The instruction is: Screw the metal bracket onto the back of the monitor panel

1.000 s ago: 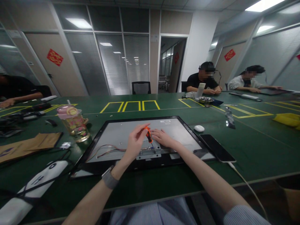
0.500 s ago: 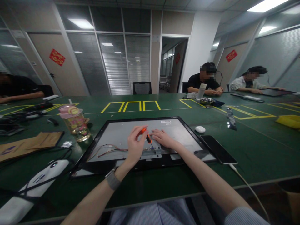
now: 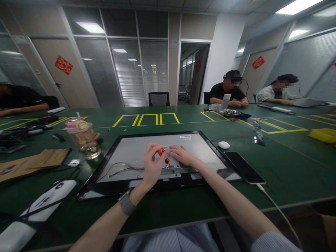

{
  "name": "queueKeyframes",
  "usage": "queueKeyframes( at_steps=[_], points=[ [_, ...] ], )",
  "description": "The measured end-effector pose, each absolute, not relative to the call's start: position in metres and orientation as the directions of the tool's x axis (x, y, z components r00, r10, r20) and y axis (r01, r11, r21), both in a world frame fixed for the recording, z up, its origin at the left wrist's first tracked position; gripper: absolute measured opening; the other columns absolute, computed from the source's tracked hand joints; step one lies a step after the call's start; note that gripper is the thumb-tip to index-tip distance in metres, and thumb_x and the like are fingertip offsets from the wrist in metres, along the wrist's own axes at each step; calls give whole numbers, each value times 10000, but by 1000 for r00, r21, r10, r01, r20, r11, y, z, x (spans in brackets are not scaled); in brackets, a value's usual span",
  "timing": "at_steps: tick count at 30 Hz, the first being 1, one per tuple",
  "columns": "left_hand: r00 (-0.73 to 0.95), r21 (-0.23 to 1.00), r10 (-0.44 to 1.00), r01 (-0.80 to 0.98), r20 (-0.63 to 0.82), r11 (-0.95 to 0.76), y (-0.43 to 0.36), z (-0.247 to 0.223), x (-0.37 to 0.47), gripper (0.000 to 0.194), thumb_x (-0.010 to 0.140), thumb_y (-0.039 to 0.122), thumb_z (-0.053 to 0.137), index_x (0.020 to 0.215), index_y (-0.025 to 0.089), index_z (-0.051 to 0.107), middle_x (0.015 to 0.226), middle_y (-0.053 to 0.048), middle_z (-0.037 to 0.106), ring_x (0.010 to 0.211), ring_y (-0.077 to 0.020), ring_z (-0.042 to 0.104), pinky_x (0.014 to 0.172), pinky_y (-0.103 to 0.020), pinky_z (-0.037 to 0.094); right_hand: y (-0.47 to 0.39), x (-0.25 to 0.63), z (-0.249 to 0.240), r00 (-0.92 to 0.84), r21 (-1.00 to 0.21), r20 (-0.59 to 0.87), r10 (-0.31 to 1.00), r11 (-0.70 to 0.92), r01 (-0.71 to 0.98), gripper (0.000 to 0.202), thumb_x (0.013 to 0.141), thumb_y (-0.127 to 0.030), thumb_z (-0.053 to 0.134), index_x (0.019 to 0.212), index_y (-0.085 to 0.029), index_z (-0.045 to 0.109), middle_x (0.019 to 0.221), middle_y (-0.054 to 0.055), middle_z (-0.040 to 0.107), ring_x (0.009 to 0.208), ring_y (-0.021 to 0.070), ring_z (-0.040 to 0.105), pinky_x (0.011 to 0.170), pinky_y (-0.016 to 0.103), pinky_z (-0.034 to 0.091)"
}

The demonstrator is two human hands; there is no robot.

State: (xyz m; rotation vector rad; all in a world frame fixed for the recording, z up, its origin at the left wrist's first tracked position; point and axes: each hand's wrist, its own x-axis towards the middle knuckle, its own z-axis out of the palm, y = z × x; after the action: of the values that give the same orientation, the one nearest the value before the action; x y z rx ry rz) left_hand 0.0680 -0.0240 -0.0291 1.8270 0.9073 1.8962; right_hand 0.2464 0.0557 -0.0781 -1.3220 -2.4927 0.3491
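In my left hand (image 3: 152, 164) I held a screwdriver (image 3: 161, 152), and its orange and black handle was pinched between the thumb and the bent fingers. The tool was tilted, with its upper end leaning to the left and its lower end directed at the metal bracket (image 3: 172, 171), which sat close to the near edge of a flat panel (image 3: 131, 150). Whether the tip was touching a screw, I could not tell, because it was too small. My right hand (image 3: 182, 154) lay on the grey back of this panel, just beyond the bracket, with its fingers stretched out and clasping nothing that I could see. The panel rested on the green worktop (image 3: 288, 168), near the middle of its front edge, and thin wires (image 3: 123, 167) ran from the bracket towards the panel's left side. Just beside the panel's right edge was a phone (image 3: 244, 167) with a white cable (image 3: 279, 208), which passed over the worktop's near edge. A small white case (image 3: 224, 145) lay near the phone's far end. Beside the panel's left edge stood a pink-lidded cup (image 3: 82, 138).
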Motion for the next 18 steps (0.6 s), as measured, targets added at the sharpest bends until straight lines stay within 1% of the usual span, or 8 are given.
queueKeyframes(
  at_steps=[2, 3, 6, 8, 10, 13, 16, 18],
  points=[
    [-120, 660, 650, 194, 751, -726, -26, -30, 68, 148, 836, 282, 596, 908, 196, 693, 881, -35, 533, 827, -142, 543, 749, -252, 456, 54, 246, -77, -532, -351, 146, 834, 547, 760, 396, 978, -342, 304, 1306, -251, 506, 1436, 84, 410, 1350, 292, 297, 1079, 584, 178],
    [-114, 660, 652, 199, 750, -725, -27, -30, 67, 187, 870, 287, 541, 933, 201, 695, 922, -47, 539, 883, -155, 546, 782, -263, 453, 54, 246, -76, -533, -352, 147, 833, 548, 759, 397, 978, -341, 302, 1306, -248, 506, 1437, 84, 409, 1352, 290, 296, 1081, 583, 174],
    [-63, 665, 664, 145, 745, -733, -30, -29, 65, 298, 930, 272, 407, 1069, 213, 664, 1078, -76, 559, 984, -180, 562, 870, -312, 445, 53, 245, -75, -536, -344, 150, 831, 552, 759, 401, 978, -331, 292, 1301, -238, 511, 1436, 83, 410, 1354, 282, 291, 1082, 584, 166],
    [-31, 685, 686, 87, 727, -723, -30, -29, 66, 321, 933, 268, 396, 1164, 216, 613, 1112, -84, 582, 973, -184, 584, 887, -339, 451, 53, 245, -76, -535, -340, 156, 830, 554, 760, 399, 977, -325, 291, 1298, -243, 514, 1433, 79, 416, 1353, 278, 294, 1082, 584, 165],
    [-23, 708, 708, 57, 705, -704, -30, -30, 67, 329, 927, 274, 417, 1205, 213, 582, 1097, -89, 605, 955, -186, 597, 876, -344, 463, 54, 245, -76, -536, -339, 161, 829, 556, 759, 395, 976, -323, 295, 1295, -251, 516, 1429, 74, 422, 1351, 278, 299, 1082, 583, 166],
    [-58, 720, 718, 64, 693, -691, -29, -32, 71, 271, 892, 277, 504, 1126, 204, 619, 1028, -77, 600, 917, -168, 587, 830, -301, 477, 54, 245, -75, -537, -341, 154, 829, 555, 759, 391, 976, -324, 303, 1299, -258, 512, 1429, 70, 423, 1351, 281, 299, 1084, 579, 171],
    [-113, 710, 701, 76, 704, -700, -27, -33, 75, 177, 833, 261, 604, 993, 204, 651, 936, -39, 546, 836, -131, 552, 762, -246, 471, 53, 246, -75, -525, -349, 144, 839, 539, 766, 387, 977, -328, 315, 1302, -251, 511, 1434, 73, 416, 1353, 285, 295, 1087, 573, 176],
    [-142, 696, 683, 93, 717, -712, -26, -33, 75, 156, 796, 258, 651, 943, 206, 659, 917, -25, 504, 808, -119, 532, 748, -236, 462, 54, 246, -75, -522, -351, 143, 841, 536, 768, 388, 980, -335, 313, 1300, -245, 514, 1435, 78, 413, 1353, 288, 294, 1087, 574, 177]
  ],
)
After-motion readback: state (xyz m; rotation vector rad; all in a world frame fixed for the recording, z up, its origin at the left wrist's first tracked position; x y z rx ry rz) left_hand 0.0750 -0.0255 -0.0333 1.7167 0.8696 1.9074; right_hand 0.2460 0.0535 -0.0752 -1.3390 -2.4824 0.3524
